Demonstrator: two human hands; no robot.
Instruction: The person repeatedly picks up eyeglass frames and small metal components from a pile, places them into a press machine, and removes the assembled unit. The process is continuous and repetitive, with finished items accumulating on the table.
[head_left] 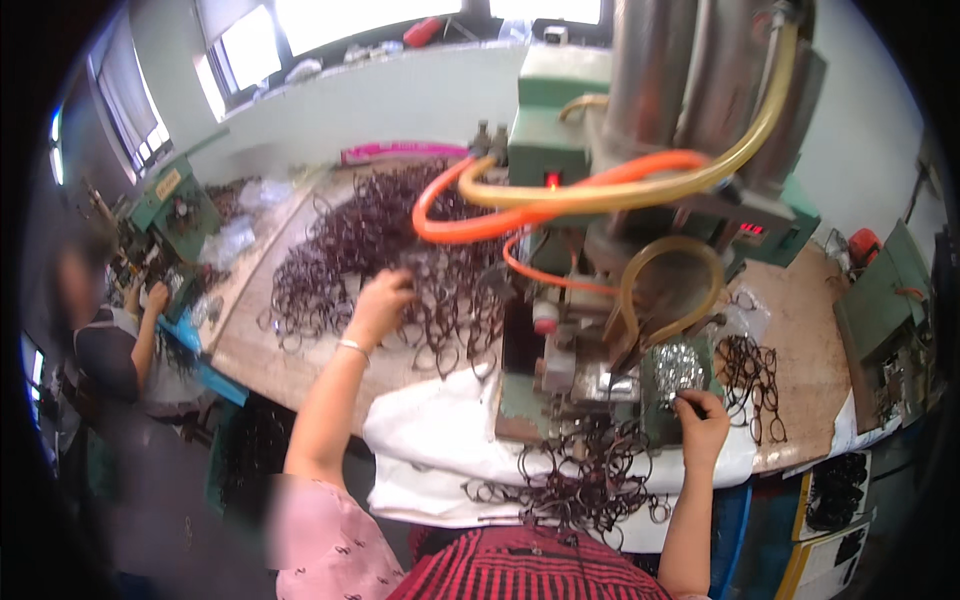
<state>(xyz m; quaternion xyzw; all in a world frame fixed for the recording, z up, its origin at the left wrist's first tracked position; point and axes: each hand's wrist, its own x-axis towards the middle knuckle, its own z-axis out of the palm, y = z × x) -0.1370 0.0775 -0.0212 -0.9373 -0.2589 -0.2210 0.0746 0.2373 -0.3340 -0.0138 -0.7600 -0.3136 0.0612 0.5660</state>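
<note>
My left hand [378,303] reaches into a large heap of dark eyeglass frames [350,250] on the wooden bench, its fingers curled down among them. My right hand [702,418] is at the front right of a green bench machine [570,330], fingers pinched on a dark frame beside a foil-wrapped part [675,367]. A second tangle of dark frames [580,475] lies on a white cloth [430,440] just below the machine. A smaller bunch of frames [752,375] lies to the right of my right hand.
Orange and yellow hoses [560,195] loop over the machine. Another person [100,340] sits at the left by a second green machine [170,200]. Boxes with dark frames [835,495] stand below the bench's right end. Windows run along the back wall.
</note>
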